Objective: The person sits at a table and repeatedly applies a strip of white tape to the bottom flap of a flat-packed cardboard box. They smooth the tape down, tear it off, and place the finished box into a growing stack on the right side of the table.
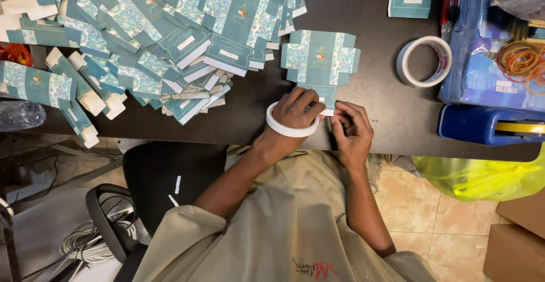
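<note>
The left hand (298,110), wearing a white tape roll (290,127) around its wrist, is pinching the bottom flap of a flat teal floral-patterned cardboard carton blank (321,60) lying on the dark worktop (374,112) directly ahead of both hands. The right hand (352,130), fingers curled, is touching the same flap's edge. A pile of identical teal blanks (170,38) is lying left of the left hand.

Flat teal carton (321,60) mid-table; heap of teal cartons (159,38) at left.

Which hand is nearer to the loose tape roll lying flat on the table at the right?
Right. The right hand is at the flat carton's bottom flap, left of the loose tape roll. The left hand, another tape roll around its wrist, lies farther left.
</note>
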